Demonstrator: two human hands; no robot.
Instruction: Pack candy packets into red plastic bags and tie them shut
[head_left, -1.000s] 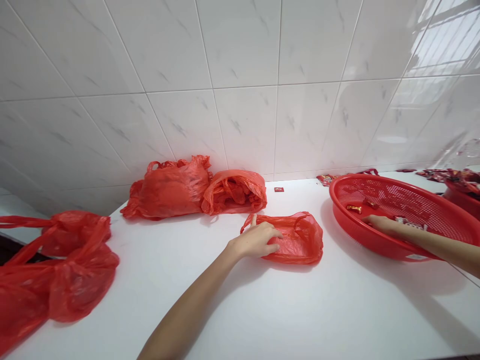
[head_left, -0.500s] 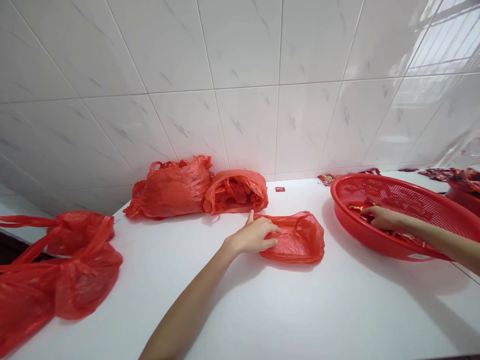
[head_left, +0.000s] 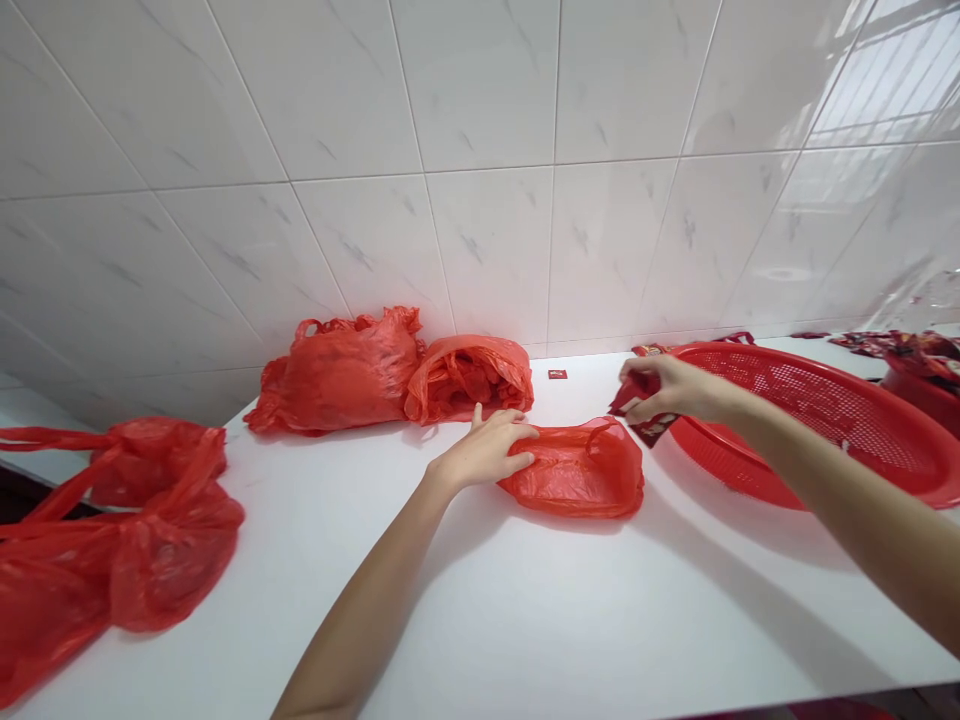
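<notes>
On the white table, a red plastic bag [head_left: 574, 480] lies with its mouth spread wide and nothing visible inside. My left hand [head_left: 486, 450] rests at the bag's left rim, fingers stretched apart and touching the plastic. My right hand [head_left: 679, 388] is closed around some dark red packets [head_left: 651, 410], held in the air just beyond the bag's right end. Behind that hand stands a red plastic basket [head_left: 720, 455] with a perforated wall; my forearm crosses in front and hides part of its inside.
Two red plastic bags, a bulky one [head_left: 341, 385] and a smaller one [head_left: 476, 375], sit by the tiled wall. More red bags [head_left: 169, 560] are at the left edge. A small red packet [head_left: 557, 374] lies near the wall. Several packets [head_left: 892, 342] lie at far right.
My right hand has come up out of the basket and moved left towards the open bag, carrying red packets. My left hand stays at the bag's left rim.
</notes>
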